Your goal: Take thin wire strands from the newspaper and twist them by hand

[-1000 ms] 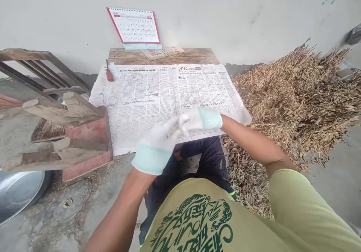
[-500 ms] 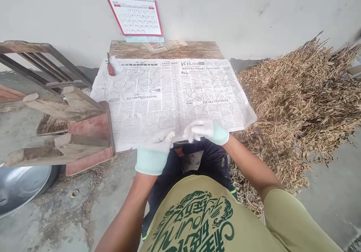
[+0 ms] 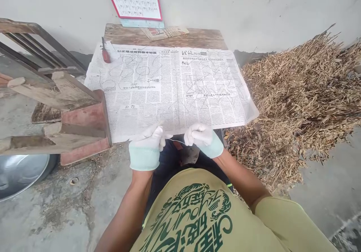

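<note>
A thin pale wire [image 3: 178, 142] runs between my two hands, just off the near edge of the newspaper [image 3: 146, 116]. My left hand [image 3: 149, 137], in a white glove with a pale green cuff, pinches one part of it, and a thin end sticks up above the fingers. My right hand [image 3: 199, 135], gloved alike, is closed round the other end. Several thin bent wires [image 3: 126, 70] lie in loops on the paper's left half. More crooked wires [image 3: 208, 79] lie on its right half.
A red-handled screwdriver [image 3: 105, 55] lies at the paper's upper left. Behind stands a desk calendar [image 3: 135, 0] on the wooden table [image 3: 197, 38]. A wooden chair [image 3: 81, 113] and metal basin [image 3: 22, 171] are left; a heap of dry stalks [image 3: 304, 105] lies right.
My hands have drawn apart a little, the left moving leftward, and the right hand's fingers have closed on the wire. The view has tipped down slightly.
</note>
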A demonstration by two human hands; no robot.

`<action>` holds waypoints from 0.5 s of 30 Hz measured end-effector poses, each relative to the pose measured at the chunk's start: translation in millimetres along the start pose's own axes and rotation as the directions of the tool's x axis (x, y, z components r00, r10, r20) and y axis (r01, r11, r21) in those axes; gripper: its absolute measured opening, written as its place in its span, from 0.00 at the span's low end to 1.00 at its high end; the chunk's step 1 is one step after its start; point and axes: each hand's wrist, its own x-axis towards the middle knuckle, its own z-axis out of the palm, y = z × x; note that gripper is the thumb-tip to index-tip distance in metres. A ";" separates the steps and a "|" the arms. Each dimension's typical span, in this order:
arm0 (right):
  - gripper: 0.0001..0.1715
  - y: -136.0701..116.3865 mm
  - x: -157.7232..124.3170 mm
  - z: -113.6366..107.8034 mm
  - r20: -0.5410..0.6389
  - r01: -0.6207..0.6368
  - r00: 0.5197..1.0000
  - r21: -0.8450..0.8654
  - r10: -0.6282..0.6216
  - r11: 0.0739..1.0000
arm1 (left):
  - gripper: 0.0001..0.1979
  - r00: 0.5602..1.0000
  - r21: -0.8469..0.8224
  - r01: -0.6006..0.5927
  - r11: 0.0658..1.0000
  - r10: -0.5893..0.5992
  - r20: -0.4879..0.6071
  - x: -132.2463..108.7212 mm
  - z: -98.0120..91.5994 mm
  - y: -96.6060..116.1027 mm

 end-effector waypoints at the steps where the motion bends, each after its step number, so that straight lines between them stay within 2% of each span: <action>1: 0.17 5.5 -3.4 1.3 -0.024 0.023 0.999 0.027 -0.022 0.999 | 0.24 1.000 0.001 -0.014 1.000 0.014 -0.009 -0.9 -0.7 2.1; 3: 0.18 12.3 -10.2 3.4 -0.063 0.054 0.997 0.069 -0.050 0.996 | 0.22 1.000 0.002 -0.017 1.000 0.017 0.024 -1.2 -2.7 4.3; 5: 0.20 13.1 -15.2 4.3 -0.074 0.043 0.997 0.084 -0.036 0.996 | 0.20 0.992 -0.009 0.020 1.000 -0.018 0.123 0.3 -5.1 2.3; 8: 0.21 7.2 -17.3 4.6 -0.072 -0.056 0.996 0.076 0.061 0.996 | 0.21 0.947 -0.046 0.087 0.995 -0.069 0.313 4.3 -7.5 -8.2; 10: 0.22 3.2 -15.3 5.4 -0.065 -0.103 0.992 0.089 0.109 0.991 | 0.23 0.913 -0.118 0.120 0.986 -0.063 0.402 6.2 -8.3 -17.9; 13: 0.21 0.8 -10.2 7.2 -0.045 -0.123 0.990 0.155 0.132 0.980 | 0.23 0.879 -0.244 0.162 0.956 -0.028 0.477 6.7 -11.1 -31.1; 15: 0.21 0.1 -7.7 7.5 -0.030 -0.134 0.989 0.191 0.142 0.972 | 0.20 0.864 -0.262 0.171 0.950 -0.017 0.503 6.5 -14.9 -37.0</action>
